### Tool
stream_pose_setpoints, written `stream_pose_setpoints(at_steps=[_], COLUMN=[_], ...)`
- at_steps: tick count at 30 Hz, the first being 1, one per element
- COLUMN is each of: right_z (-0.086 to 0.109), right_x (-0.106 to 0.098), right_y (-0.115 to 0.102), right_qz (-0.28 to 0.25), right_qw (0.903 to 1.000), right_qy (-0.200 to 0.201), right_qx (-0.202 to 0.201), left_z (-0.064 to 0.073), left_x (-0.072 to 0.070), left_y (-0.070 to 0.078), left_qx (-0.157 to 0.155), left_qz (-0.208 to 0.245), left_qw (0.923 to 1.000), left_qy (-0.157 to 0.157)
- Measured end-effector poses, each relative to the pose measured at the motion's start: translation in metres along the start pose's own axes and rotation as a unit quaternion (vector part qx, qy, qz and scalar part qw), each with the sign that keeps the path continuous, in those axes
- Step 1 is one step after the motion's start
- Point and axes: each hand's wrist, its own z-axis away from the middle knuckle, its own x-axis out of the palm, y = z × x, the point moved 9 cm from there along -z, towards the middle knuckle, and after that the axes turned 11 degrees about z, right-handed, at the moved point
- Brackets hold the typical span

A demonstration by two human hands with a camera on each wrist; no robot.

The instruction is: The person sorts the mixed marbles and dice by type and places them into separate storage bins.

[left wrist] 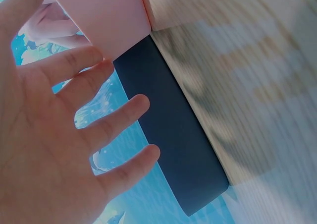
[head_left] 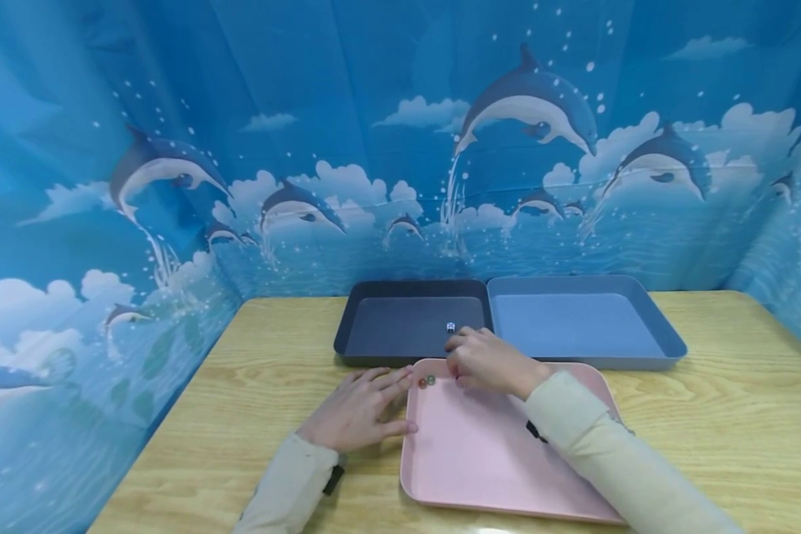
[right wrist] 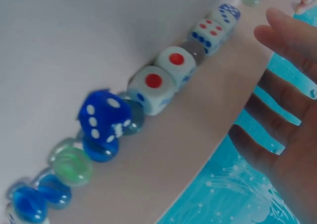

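Note:
My left hand (head_left: 360,408) lies with spread fingers at the left side of the pink tray (head_left: 480,460); its fingertips touch the rim. In the left wrist view, the palm of that hand (left wrist: 54,120) holds nothing. My right hand (head_left: 490,360) reaches over the tray's far wall, fingers pointing down. The right wrist view shows its fingers (right wrist: 277,105) apart, with nothing visible between them. Along the tray wall lie several white dice (right wrist: 153,87), a blue die (right wrist: 105,116), blue marbles (right wrist: 54,190) and a green marble (right wrist: 73,165). A red marble (head_left: 423,383) and another green marble (head_left: 431,380) sit in the far left corner.
Behind the pink tray stands a black tray (head_left: 374,345) holding one white die (head_left: 450,326). A blue-grey tray (head_left: 574,326) adjoins it on the right. All rest on a wood-grain table (head_left: 240,415), with a dolphin-print curtain (head_left: 374,148) behind.

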Motion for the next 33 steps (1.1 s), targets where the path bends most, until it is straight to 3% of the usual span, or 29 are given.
stream_pose_setpoints(at_steps=[17, 26, 33], right_z=[-0.001, -0.003, -0.006], right_x=[0.012, 0.017, 0.013], right_y=[0.002, 0.001, 0.001], right_qz=[-0.003, 0.023, 0.003], right_qw=[0.9995, 0.9992, 0.9995], right_qy=[-0.030, -0.031, -0.031], right_qx=[0.010, 0.008, 0.009], left_z=[-0.001, 0.000, -0.001], left_x=[-0.001, -0.001, 0.000], left_y=[0.000, 0.001, 0.000], left_qx=[0.000, -0.003, -0.006], left_qz=[-0.001, 0.000, 0.001], left_qw=[1.0000, 1.0000, 1.0000], left_qy=[0.001, 0.000, -0.004])
